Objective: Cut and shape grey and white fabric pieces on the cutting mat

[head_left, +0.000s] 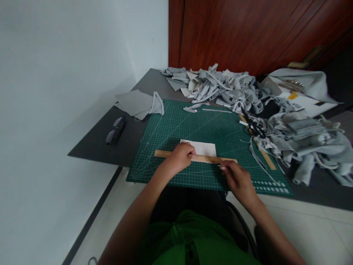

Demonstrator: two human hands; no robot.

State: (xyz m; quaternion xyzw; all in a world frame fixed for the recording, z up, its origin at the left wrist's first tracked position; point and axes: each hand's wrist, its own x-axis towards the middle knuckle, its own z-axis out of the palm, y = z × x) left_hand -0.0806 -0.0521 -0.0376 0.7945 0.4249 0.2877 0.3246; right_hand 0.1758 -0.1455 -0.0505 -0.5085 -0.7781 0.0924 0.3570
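Your left fingers (188, 148) bunch down on the wooden ruler (211, 159), your right fingers (230, 165) pinching what seems a thin tool by its right end. The ruler looks light and stiff, best pressed mid-length; the white piece (205, 148) beneath, flat on the green mat (171, 127), looks thin and apt to slip. Beyond, grey scraps (220, 86) heap the dark surface (95, 147) before a wooden door (234, 36).

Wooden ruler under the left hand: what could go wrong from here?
The wooden ruler might pivot, since the left hand rests mostly left of its middle. The right hand, close to its right end, might nudge it askew. The white piece could slip on the green mat if the ruler's pressure eases.
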